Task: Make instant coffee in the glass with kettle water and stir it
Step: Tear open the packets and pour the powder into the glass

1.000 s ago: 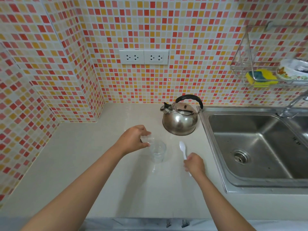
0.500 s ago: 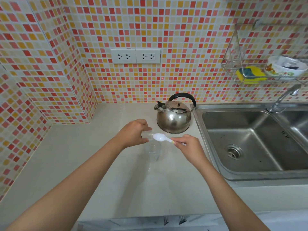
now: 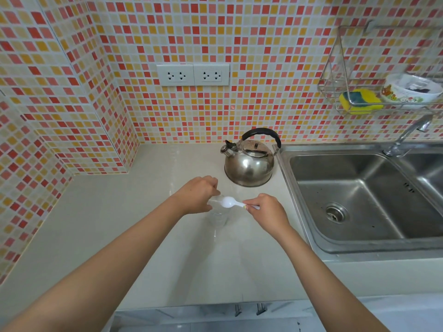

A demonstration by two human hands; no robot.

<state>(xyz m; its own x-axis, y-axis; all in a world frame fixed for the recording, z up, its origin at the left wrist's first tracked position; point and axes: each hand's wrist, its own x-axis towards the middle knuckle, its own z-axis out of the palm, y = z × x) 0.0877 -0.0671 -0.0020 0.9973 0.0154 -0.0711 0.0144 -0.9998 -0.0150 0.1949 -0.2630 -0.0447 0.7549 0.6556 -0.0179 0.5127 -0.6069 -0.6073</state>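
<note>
Left hand: the left hand (image 3: 200,196) is curled around a small clear container (image 3: 214,200), tipped over the glass; what it holds is too faint to name.
Right hand: the right hand (image 3: 266,209) pinches the handle of a white plastic spoon (image 3: 231,202), bowl pointing left, level above the glass.
Glass: the clear glass (image 3: 218,218) stands upright on the worktop (image 3: 143,236), just below both hands; I cannot tell what is in it.
Kettle: the steel kettle (image 3: 249,161) with a black handle sits behind the hands, beside the sink (image 3: 359,200).
Wall: a wire rack (image 3: 335,92) holds a yellow sponge (image 3: 362,101) and a printed bowl (image 3: 407,92); a double socket (image 3: 193,75) sits in the mosaic tiles.
</note>
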